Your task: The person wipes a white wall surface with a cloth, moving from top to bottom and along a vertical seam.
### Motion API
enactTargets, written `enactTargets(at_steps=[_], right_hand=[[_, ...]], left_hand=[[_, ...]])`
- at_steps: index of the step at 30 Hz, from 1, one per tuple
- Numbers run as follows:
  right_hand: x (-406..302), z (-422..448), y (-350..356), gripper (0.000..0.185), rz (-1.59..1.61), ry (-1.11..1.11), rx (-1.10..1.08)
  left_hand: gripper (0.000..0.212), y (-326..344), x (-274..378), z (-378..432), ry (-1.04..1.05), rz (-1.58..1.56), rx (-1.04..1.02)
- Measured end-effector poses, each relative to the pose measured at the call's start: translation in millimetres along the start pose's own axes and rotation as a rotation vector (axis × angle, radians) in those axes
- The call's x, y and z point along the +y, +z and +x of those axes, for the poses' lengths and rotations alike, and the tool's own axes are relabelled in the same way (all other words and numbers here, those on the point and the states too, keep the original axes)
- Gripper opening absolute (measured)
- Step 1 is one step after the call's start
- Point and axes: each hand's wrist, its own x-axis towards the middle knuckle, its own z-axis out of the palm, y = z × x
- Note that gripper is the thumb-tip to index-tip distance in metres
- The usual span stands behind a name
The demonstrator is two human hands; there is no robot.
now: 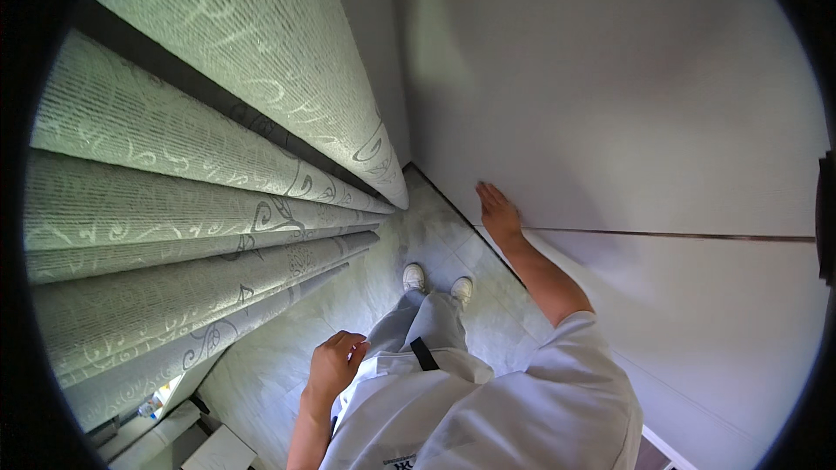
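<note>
My right hand [500, 214] reaches out flat against a smooth light-grey panel [653, 143], its fingers straight and nothing held. Just below it, a dark narrow seam [679, 234] runs along the panel towards the right rim. My left hand [338, 356] hovers in front of my waist with loosely bent fingers. I see nothing in it, and its palm is partly hidden. To its upper left hangs a patterned grey curtain [196, 209] in deep folds, apart from both hands.
Grey floor tiles [281, 346] lie under my white shoes [413, 277]. A black strip [450, 205] edges the panel's foot. A black fitting [826, 219] sits at the right rim. Low pale furniture [219, 450] stands at lower left, near small items [151, 405] partly hidden by the curtain.
</note>
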Motion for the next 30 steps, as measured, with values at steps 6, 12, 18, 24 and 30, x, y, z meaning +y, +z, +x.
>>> enactTargets(at_steps=[6, 12, 18, 24, 30], right_hand=[[127, 65, -269, 0.040, 0.006, 0.453, 0.799], [134, 90, -303, 0.041, 0.264, 0.558, 0.803], [22, -46, -62, 0.046, 0.411, 0.273, 0.272], [82, -211, -146, 0.050, -0.112, 0.443, 0.423], [122, -302, -232, 0.059, -0.067, 1.360, 0.911]], left_hand=[[0.010, -5, 18, 30, 0.116, -0.066, -0.037], [0.009, -4, 28, 56, 0.252, -0.031, -0.082], [0.009, -1, 24, 58, 0.339, 0.002, -0.166], [0.010, 13, 34, 77, 0.430, -0.051, -0.282], [0.011, 47, 89, 93, 0.610, -0.037, -0.436]])
